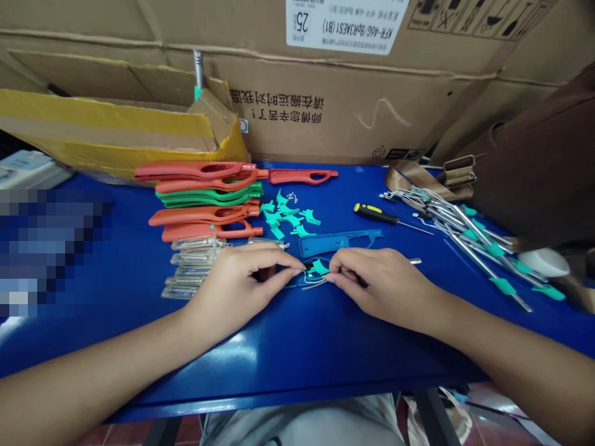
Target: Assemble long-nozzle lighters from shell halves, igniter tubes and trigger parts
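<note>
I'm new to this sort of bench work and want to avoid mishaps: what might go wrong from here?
The thin white wires run close to the turquoise piece between the left hand and right hand, so they might get snagged or pinched. The small loose pieces just beyond could be knocked about. The bunched leads on the metal rods could tangle.
</note>
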`<state>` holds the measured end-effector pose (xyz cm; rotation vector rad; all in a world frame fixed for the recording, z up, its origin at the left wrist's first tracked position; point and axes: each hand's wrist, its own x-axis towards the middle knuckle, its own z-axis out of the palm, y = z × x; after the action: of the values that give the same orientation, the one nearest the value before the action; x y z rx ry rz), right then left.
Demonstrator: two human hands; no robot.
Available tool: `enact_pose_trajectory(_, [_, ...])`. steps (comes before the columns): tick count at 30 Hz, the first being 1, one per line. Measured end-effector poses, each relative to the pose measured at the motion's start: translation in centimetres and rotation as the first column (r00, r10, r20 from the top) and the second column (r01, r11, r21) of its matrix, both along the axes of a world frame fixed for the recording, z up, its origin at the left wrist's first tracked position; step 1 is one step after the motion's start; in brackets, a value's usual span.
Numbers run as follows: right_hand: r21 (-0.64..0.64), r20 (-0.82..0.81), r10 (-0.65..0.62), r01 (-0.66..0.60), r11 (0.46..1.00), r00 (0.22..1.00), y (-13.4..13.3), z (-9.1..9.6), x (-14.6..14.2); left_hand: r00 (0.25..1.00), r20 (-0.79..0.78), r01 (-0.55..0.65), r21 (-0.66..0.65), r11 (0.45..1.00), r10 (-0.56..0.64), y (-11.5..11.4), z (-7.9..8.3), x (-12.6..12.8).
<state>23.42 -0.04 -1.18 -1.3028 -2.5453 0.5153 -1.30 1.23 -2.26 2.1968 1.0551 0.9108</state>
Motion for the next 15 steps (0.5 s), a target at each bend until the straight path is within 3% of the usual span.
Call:
enact_pose_trajectory(5, [0.007, -0.007, -0.013, 0.013, 1.0, 1.0, 0.03, -0.09, -0.22, 0.999, 0.023, -0.028, 0.002, 1.0, 0.028, 0.06, 0.06, 0.31])
enact_pose_trajectory(15, [-0.019, -0.036, -0.023, 0.022, 1.0, 0.999, 0.09, -0.06, -0.12, 0.999, -0.026, 0.031, 0.066, 0.997, -0.03, 0.06, -0.22, 0.22])
